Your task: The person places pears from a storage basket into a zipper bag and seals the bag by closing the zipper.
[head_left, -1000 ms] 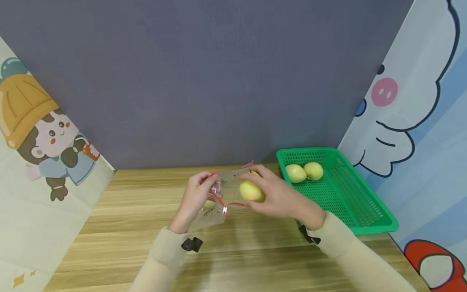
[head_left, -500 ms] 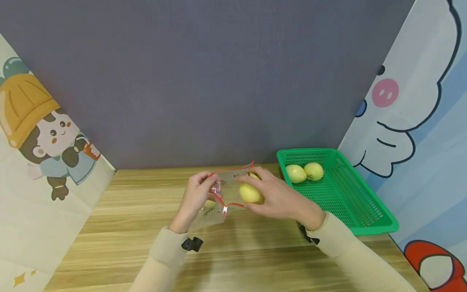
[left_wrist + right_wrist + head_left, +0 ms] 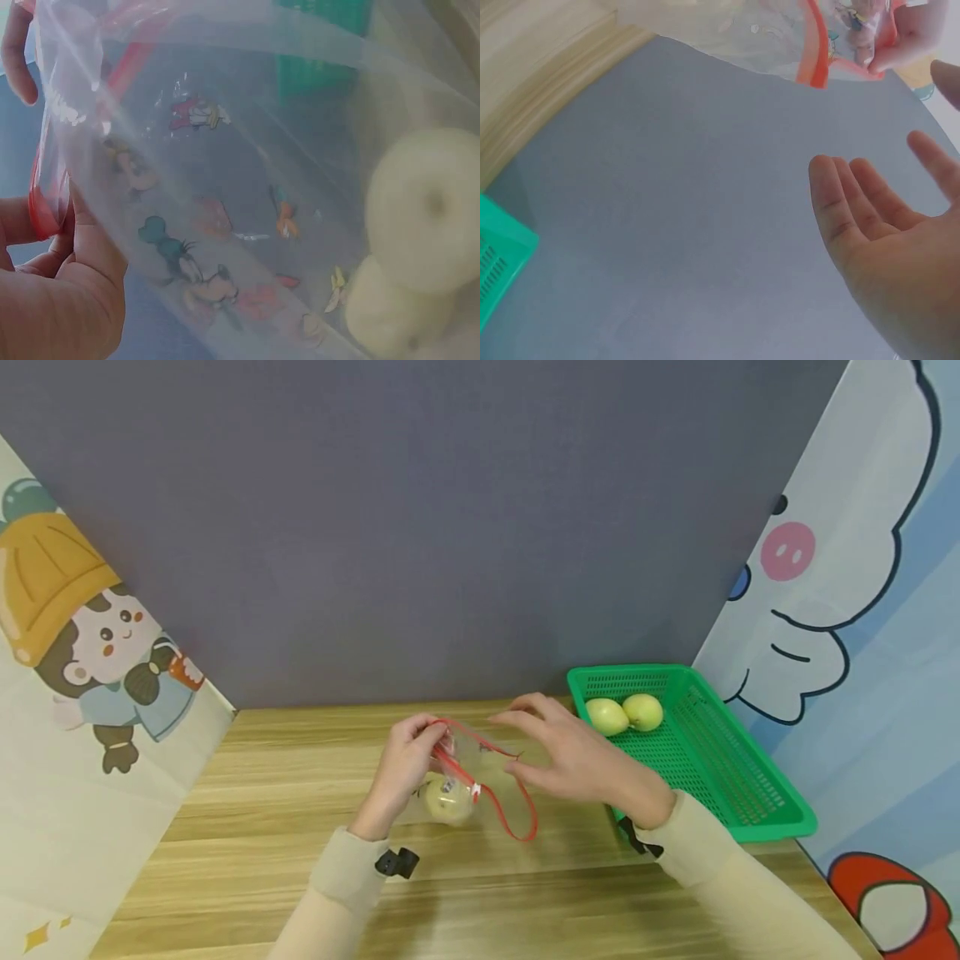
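Note:
My left hand (image 3: 395, 772) pinches the rim of a clear zip bag (image 3: 491, 768) with a red zip edge and a white slider. Its mouth gapes toward the right. In the left wrist view, cartoon prints cover the bag (image 3: 202, 172), and two pale yellow pears, an upper pear (image 3: 427, 202) and a lower pear (image 3: 394, 311), lie inside. From the head, one pear (image 3: 448, 803) shows through the plastic. Just right of the bag's mouth is my right hand (image 3: 581, 760), fingers spread and holding nothing; the right wrist view shows its palm bare.
To the right a green plastic basket (image 3: 750, 827) stands on the wooden table (image 3: 300, 777), with two pears (image 3: 626, 714) at its left back corner. A grey panel (image 3: 450, 527) rises behind the table. Cartoon-printed walls flank both sides.
My right hand has let go of the pear it held at the bag's mouth, and that pear has dropped into the bag. The red rim now sags on the right. My left hand stays put.

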### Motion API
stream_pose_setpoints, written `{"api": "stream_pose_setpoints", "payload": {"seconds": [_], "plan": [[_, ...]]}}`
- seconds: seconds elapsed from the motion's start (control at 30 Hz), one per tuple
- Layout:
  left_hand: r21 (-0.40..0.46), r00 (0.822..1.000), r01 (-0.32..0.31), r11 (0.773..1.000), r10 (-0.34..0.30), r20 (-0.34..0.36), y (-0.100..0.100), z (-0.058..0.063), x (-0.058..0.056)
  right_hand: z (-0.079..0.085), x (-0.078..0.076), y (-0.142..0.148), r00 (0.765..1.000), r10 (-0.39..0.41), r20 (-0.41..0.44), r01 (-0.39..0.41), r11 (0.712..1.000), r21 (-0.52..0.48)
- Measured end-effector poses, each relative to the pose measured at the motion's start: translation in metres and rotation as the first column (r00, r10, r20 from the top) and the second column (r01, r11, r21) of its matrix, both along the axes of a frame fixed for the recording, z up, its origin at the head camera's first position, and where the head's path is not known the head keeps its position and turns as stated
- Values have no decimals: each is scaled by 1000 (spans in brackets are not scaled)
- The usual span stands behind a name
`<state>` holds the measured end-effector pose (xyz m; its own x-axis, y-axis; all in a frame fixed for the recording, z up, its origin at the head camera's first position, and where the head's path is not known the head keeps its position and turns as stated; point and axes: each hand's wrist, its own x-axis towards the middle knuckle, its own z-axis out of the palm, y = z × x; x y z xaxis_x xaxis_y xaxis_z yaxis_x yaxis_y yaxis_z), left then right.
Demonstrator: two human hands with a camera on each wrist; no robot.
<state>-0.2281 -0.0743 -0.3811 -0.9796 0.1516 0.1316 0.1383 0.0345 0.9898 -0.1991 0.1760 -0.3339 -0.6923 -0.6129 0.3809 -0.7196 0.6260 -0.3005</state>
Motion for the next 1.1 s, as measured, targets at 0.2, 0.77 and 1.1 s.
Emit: {"api": "stream_pose_setpoints", "payload": {"seconds": [0.2,0.77,1.1], "plan": [[10,1000,1,1000,-1,4,-1,-1,-1,3,-3,6,1000,-11,-8,11,1000,-11],[16,1000,23,1000,-23,16,-2,-1,0,9,-10,19,996,-75,38,74,997,22],[17,998,57,998,-57,31,-1,-1,3,16,-17,30,993,-107,41,103,991,83]]}}
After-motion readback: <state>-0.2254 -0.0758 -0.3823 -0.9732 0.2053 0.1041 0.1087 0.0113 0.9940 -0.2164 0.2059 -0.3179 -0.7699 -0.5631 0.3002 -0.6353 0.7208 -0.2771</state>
